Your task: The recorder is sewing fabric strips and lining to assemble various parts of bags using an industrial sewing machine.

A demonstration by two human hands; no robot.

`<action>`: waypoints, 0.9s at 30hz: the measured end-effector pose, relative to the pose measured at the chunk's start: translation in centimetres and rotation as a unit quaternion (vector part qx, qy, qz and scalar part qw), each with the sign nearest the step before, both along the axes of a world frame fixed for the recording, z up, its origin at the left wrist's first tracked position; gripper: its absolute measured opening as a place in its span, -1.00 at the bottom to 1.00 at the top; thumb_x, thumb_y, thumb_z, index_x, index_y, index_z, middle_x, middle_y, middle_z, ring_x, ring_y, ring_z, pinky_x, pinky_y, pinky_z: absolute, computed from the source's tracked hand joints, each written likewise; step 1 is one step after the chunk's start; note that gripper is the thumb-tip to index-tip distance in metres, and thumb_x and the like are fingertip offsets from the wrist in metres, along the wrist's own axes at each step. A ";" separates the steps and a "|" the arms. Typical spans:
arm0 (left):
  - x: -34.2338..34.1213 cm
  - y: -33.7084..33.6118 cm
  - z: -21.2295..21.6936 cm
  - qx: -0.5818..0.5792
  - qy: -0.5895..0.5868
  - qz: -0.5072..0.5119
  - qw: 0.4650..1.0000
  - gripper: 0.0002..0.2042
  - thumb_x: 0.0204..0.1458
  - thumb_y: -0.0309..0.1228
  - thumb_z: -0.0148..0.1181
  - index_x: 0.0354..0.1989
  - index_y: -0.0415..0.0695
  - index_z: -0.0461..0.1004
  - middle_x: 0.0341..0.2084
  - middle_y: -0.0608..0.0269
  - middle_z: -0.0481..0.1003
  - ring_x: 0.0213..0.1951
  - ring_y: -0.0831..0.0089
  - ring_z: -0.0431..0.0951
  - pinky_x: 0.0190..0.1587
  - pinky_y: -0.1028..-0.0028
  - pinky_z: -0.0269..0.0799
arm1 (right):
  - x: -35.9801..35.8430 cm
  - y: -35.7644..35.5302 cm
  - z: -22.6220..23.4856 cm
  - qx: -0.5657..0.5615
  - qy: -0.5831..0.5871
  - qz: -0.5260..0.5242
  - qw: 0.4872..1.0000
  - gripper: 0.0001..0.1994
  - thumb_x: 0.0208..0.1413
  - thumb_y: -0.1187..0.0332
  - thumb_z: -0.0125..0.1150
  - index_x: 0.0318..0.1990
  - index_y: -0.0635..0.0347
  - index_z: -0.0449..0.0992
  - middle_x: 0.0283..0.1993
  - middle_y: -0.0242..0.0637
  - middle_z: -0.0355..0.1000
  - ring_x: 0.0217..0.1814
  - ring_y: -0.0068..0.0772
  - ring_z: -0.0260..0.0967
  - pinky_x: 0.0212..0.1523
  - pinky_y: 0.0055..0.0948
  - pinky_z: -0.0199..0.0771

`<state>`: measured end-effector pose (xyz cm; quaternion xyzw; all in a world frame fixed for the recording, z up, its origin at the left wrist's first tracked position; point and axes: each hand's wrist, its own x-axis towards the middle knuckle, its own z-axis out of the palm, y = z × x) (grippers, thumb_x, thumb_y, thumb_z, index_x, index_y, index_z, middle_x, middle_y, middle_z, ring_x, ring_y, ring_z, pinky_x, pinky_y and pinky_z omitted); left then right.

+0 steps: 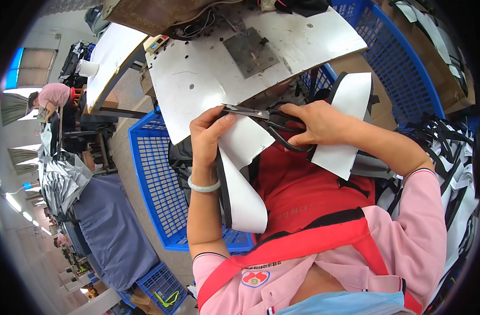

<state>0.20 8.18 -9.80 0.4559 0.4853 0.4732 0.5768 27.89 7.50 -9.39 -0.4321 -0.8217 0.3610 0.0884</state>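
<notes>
Your black-handled scissors (274, 122) have dark steel blades. The piece (240, 173) you cut is white with a black edge band. You wear a pink shirt (408, 231) with dark cuff trim, a red apron (303, 194) with black trim, and a pale green bangle (203, 186). The crates (156, 184) are blue mesh. The counter (208, 79) is white with a grey metal plate (250, 51).

Person wearing a pink short-sleeved shirt (408, 231) with dark-trimmed cuffs, a red apron (303, 194), and a pale green bangle (203, 186).
</notes>
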 end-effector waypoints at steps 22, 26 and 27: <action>-0.3 0.2 -1.1 -0.019 -0.009 -0.007 1.000 -0.75 -0.04 -0.50 0.34 -0.17 -0.30 0.58 -0.38 0.27 0.58 -0.38 0.56 0.52 -0.24 0.63 0.40 | 6.1 13.2 -3.7 0.260 -0.068 -0.249 0.930 -0.64 0.17 0.03 0.16 -0.25 0.20 0.51 -0.49 -0.08 0.48 -0.40 -0.07 0.46 -0.35 -0.22 0.41; 0.5 0.3 -1.7 -0.032 -0.020 -0.002 0.999 -0.75 -0.04 -0.51 0.34 -0.16 -0.30 0.58 -0.38 0.27 0.58 -0.37 0.57 0.52 -0.24 0.63 0.40 | 7.8 15.0 -3.9 0.315 -0.044 -0.322 0.892 -0.64 0.14 0.03 0.20 -0.25 0.19 0.52 -0.44 -0.12 0.50 -0.37 -0.12 0.48 -0.31 -0.26 0.41; 0.6 0.4 -1.9 -0.033 -0.019 -0.003 0.999 -0.75 -0.04 -0.51 0.33 -0.16 -0.30 0.57 -0.37 0.27 0.58 -0.36 0.56 0.52 -0.24 0.62 0.40 | 7.6 14.3 -3.3 0.357 0.005 -0.311 0.881 -0.63 0.12 0.02 0.22 -0.23 0.19 0.53 -0.42 -0.12 0.49 -0.35 -0.09 0.47 -0.28 -0.24 0.43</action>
